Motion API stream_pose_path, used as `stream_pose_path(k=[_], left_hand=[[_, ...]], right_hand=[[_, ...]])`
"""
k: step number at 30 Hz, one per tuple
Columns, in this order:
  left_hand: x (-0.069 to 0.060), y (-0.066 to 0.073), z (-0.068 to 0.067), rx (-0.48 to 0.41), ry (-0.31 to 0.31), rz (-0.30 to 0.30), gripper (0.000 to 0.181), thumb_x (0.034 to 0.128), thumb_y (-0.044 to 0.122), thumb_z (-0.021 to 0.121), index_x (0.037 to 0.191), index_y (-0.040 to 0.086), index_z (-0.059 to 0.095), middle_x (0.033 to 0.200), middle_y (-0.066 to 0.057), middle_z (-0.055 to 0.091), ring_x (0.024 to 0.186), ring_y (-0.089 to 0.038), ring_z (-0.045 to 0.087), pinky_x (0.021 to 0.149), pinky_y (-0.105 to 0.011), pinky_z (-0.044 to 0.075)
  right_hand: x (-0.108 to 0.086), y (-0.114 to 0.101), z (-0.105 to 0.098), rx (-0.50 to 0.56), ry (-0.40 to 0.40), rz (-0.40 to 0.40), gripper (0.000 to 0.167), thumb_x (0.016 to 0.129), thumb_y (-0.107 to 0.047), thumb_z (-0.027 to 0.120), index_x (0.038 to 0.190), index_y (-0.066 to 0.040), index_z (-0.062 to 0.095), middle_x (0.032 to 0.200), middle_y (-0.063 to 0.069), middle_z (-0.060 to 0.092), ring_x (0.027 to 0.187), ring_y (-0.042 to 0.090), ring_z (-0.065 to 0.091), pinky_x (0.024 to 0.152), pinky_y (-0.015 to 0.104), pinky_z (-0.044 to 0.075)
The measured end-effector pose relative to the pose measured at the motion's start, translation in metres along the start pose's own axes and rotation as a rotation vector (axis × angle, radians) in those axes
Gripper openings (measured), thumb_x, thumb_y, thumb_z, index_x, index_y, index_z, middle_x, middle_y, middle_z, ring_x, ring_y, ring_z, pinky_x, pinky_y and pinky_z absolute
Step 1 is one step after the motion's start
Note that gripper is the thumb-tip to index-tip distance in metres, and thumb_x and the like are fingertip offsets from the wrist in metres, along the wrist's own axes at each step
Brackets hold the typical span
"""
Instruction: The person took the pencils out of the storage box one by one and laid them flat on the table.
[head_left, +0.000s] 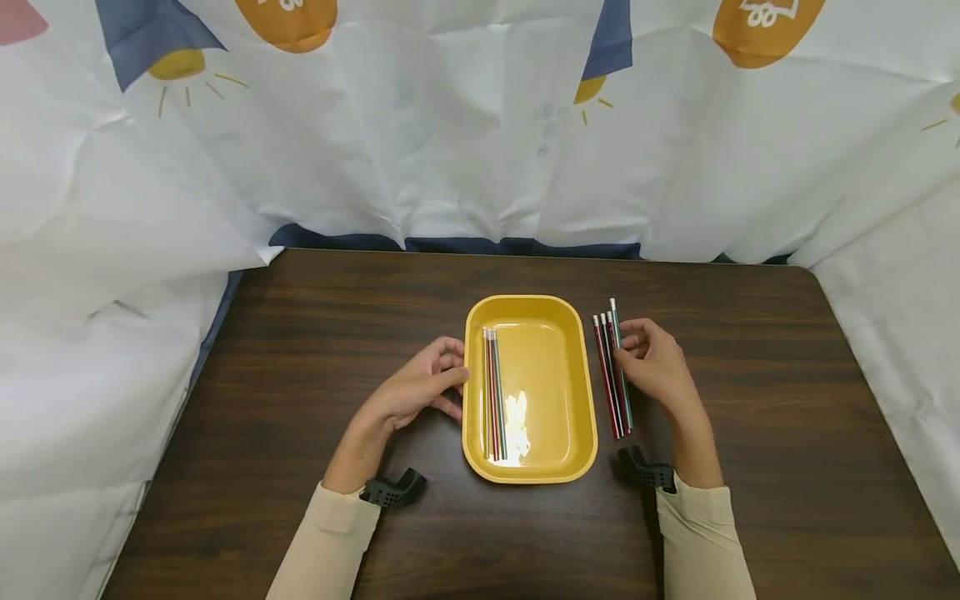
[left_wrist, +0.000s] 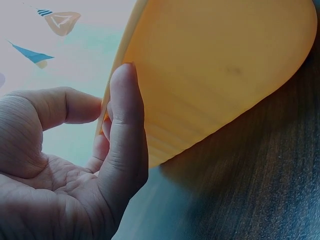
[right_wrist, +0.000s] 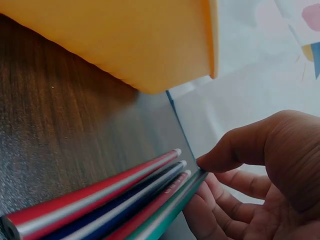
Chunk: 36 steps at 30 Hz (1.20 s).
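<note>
The tray (head_left: 555, 400) is plain glossy yellow, and the slim pencils (head_left: 493, 392) inside it show red, silver and bluish green. Beside it lie a red pencil (right_wrist: 92, 190) and a dark blue pencil (right_wrist: 120, 202), both striped silver, a second red pencil (right_wrist: 152, 207) and a silver-striped green pencil (right_wrist: 172, 207). The desk (head_left: 337, 325) is dark brown wood grain, the sleeves (head_left: 322, 542) cream, the wrist bands (head_left: 393, 492) black, the white cloth (head_left: 450, 150) printed with blue, orange and yellow motifs

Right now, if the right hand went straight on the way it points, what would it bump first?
Past the green pencil it pinches, the right hand would probably meet the nearest red pencil first, though it might pass above; height is hard to judge.
</note>
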<state>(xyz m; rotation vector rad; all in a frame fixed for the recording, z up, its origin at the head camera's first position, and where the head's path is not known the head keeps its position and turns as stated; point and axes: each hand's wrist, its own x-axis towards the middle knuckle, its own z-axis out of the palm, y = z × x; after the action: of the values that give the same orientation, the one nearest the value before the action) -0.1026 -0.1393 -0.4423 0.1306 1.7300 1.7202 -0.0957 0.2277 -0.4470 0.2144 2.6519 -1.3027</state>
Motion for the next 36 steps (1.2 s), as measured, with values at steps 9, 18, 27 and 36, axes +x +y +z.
stream_pose_path(k=[9, 18, 27, 36], left_hand=[[-0.0009, -0.0017, -0.0006, -0.007, 0.001, -0.005, 0.042, 0.1058, 0.009, 0.056, 0.141, -0.001, 0.036, 0.111, -0.016, 0.06, 0.087, -0.021, 0.065, 0.065, -0.035, 0.068], [-0.002, 0.0012, -0.0008, -0.006, -0.001, -0.005, 0.044, 0.1056, 0.008, 0.056, 0.143, -0.002, 0.035, 0.113, -0.018, 0.059, 0.089, -0.023, 0.065, 0.066, -0.037, 0.068], [-0.0006, -0.0003, -0.0008, -0.008, -0.006, -0.007, 0.042, 0.1059, 0.008, 0.056, 0.142, -0.001, 0.035, 0.111, -0.015, 0.059, 0.088, -0.021, 0.065, 0.066, -0.036, 0.068], [-0.0012, -0.0006, -0.001, -0.011, -0.004, -0.007, 0.042, 0.106, 0.008, 0.056, 0.141, 0.0, 0.036, 0.11, -0.014, 0.059, 0.088, -0.021, 0.065, 0.065, -0.036, 0.068]], right_hand=[[0.0013, -0.0001, 0.0053, -0.039, 0.01, 0.021, 0.046, 0.098, -0.012, 0.064, 0.142, -0.001, 0.056, 0.121, 0.023, 0.065, 0.102, 0.032, 0.065, 0.077, 0.027, 0.054], [0.003, 0.0023, 0.0058, -0.061, -0.003, 0.025, 0.046, 0.099, -0.013, 0.064, 0.142, -0.002, 0.057, 0.12, 0.023, 0.066, 0.102, 0.032, 0.067, 0.081, 0.032, 0.058], [0.0013, 0.0012, 0.004, -0.02, -0.003, 0.05, 0.045, 0.1, -0.015, 0.065, 0.142, -0.002, 0.057, 0.119, 0.023, 0.065, 0.09, 0.025, 0.067, 0.07, 0.024, 0.061], [-0.0026, 0.0005, -0.0039, -0.016, 0.008, 0.015, 0.042, 0.105, -0.016, 0.059, 0.144, 0.0, 0.056, 0.121, 0.025, 0.065, 0.099, 0.033, 0.07, 0.076, 0.037, 0.069]])
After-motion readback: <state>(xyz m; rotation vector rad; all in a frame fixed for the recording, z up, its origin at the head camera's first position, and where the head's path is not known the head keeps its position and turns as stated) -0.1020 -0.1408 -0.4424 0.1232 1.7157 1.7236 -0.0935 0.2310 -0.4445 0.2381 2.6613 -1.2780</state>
